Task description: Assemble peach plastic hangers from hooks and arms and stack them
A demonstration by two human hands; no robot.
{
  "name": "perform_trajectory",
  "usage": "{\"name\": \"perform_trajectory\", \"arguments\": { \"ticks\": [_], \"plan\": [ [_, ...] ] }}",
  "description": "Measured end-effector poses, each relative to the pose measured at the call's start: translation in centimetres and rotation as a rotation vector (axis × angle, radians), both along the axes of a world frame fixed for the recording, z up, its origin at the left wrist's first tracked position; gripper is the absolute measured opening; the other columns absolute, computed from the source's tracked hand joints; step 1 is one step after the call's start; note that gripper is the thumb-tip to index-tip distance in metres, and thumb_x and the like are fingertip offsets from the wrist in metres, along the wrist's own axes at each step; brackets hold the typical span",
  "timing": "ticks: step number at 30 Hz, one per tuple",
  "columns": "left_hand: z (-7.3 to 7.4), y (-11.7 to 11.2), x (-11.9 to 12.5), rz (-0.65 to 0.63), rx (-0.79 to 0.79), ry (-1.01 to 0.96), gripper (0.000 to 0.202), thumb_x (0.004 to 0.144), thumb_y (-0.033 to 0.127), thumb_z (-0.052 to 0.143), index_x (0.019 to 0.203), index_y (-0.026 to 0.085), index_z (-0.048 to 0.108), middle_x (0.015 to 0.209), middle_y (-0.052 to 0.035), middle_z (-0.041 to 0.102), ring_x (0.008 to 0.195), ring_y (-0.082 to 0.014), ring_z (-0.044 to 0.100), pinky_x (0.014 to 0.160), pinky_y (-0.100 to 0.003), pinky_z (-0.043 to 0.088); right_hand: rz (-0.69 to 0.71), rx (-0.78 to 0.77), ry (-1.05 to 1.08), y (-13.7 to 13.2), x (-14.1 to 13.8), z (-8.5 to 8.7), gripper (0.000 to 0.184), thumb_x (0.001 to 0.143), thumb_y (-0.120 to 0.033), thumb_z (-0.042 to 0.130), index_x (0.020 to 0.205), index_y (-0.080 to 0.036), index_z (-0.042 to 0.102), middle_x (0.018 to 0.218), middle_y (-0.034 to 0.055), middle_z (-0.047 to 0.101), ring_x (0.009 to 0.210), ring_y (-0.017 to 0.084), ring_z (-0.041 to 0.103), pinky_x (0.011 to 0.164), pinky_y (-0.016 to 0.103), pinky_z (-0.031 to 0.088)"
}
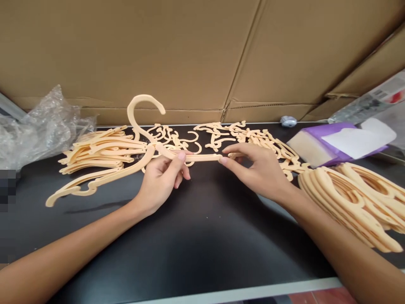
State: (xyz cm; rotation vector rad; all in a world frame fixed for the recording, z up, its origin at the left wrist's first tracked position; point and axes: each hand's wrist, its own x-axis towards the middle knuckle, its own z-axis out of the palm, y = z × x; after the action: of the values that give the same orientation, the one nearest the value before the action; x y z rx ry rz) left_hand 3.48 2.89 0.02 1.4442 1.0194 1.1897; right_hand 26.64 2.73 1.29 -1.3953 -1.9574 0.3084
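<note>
A cream plastic clothes hanger point(123, 171) is raised over the black table, its hook pointing up and its left arm slanting down to the left. My left hand point(158, 181) grips its right arm just beside the centre joint, thumb on top and fingers beneath. At the far end of that same arm is my right hand point(261, 169), with the thumb and fingertips closed around the tip. Part of a cream piece shows under the right fingers, but its shape is mostly hidden.
Loose hanger arms point(104, 147) are heaped at left, with several hooks point(163, 133) behind. More small cream parts point(265, 141) lie at right rear. Stacked hangers point(348, 202), a purple tissue pack point(341, 131) and clear plastic wrap point(47, 122) flank the table. Cardboard point(142, 50) stands behind.
</note>
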Motion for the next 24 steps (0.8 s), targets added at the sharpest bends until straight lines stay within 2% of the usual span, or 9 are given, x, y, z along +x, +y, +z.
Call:
{"name": "perform_trajectory", "arguments": {
  "ticks": [3,5,8,11,13,15,18,22,24],
  "plan": [
    [-0.2,0.2,-0.1,0.038,0.019,0.033,0.041,0.093,0.053,0.064,0.078,0.016,0.067,0.060,-0.0003,0.063,0.043,-0.0077,0.045,0.046,-0.023,0.036,-0.030,0.186,-0.117,0.1,-0.1,-0.8,0.013,0.092,-0.031,0.065,0.100,-0.022,0.069,0.099,0.0086,0.072,0.099,0.027,0.066,0.092,0.045,0.046],
    [-0.2,0.3,-0.2,0.072,0.032,0.056,0.046,0.095,0.053,0.060,0.069,0.016,0.063,0.061,-0.0014,0.064,0.043,-0.0072,0.044,0.046,-0.023,0.036,-0.078,0.280,-0.149,0.0,-0.3,-1.0,0.014,0.093,-0.030,0.063,0.104,-0.021,0.067,0.104,0.0111,0.069,0.106,0.029,0.062,0.096,0.046,0.045],
    [-0.3,0.2,-0.4,0.118,0.045,0.104,0.053,0.099,0.051,0.053,0.060,0.015,0.061,0.057,-0.0020,0.062,0.043,-0.0069,0.044,0.045,-0.022,0.035,-0.177,0.449,-0.140,-0.2,-0.3,-0.4,0.022,0.090,-0.030,0.066,0.109,-0.018,0.064,0.107,0.0143,0.064,0.105,0.030,0.059,0.094,0.046,0.046],
    [-0.3,0.1,-0.5,0.165,0.044,0.162,0.059,0.100,0.048,0.049,0.052,0.016,0.057,0.049,-0.0008,0.055,0.041,-0.0071,0.041,0.043,-0.022,0.032,-0.232,0.568,-0.119,-0.6,-0.4,0.3,0.012,0.088,-0.030,0.068,0.095,-0.020,0.065,0.098,0.0114,0.065,0.096,0.028,0.059,0.088,0.044,0.047],
    [-0.3,0.1,-0.6,0.188,0.048,0.192,0.062,0.100,0.048,0.047,0.048,0.017,0.054,0.045,0.0001,0.050,0.041,-0.0077,0.041,0.042,-0.023,0.031,-0.163,0.453,-0.106,-0.8,-0.6,0.5,0.017,0.091,-0.031,0.065,0.078,-0.021,0.063,0.080,0.0061,0.065,0.080,0.023,0.060,0.078,0.037,0.046],
    [-0.2,0.0,-0.6,0.195,0.068,0.229,0.063,0.100,0.049,0.046,0.045,0.018,0.051,0.043,0.0004,0.047,0.042,-0.0084,0.041,0.044,-0.023,0.032,-0.067,0.213,-0.108,-1.0,-1.0,0.2,0.029,0.096,-0.035,0.061,0.071,-0.020,0.063,0.069,0.0029,0.065,0.066,0.018,0.059,0.069,0.033,0.044],
    [0.2,0.0,-0.4,0.179,0.115,0.308,0.064,0.100,0.046,0.044,0.042,0.019,0.048,0.041,0.0009,0.046,0.043,-0.0085,0.042,0.048,-0.023,0.036,-0.041,-0.015,-0.087,-1.1,-1.4,-0.6,0.032,0.099,-0.043,0.055,0.087,-0.019,0.071,0.078,0.0044,0.072,0.070,0.019,0.065,0.068,0.033,0.044],
    [0.5,-0.3,-0.1,0.138,0.122,0.374,0.061,0.098,0.042,0.044,0.041,0.020,0.045,0.039,0.0017,0.046,0.042,-0.0086,0.044,0.049,-0.022,0.039,-0.045,0.041,0.010,-1.1,-1.4,-1.0,0.036,0.102,-0.044,0.050,0.108,-0.015,0.070,0.089,0.0078,0.075,0.080,0.022,0.068,0.073,0.033,0.047],
    [0.5,-0.6,0.0,0.073,0.110,0.393,0.051,0.096,0.041,0.048,0.050,0.019,0.056,0.041,0.0028,0.049,0.042,-0.0091,0.047,0.048,-0.021,0.040,0.048,0.077,0.035,-1.4,-1.6,-1.1,0.034,0.103,-0.041,0.049,0.113,-0.015,0.069,0.095,0.0089,0.075,0.085,0.021,0.068,0.078,0.033,0.049]
  ]
}}
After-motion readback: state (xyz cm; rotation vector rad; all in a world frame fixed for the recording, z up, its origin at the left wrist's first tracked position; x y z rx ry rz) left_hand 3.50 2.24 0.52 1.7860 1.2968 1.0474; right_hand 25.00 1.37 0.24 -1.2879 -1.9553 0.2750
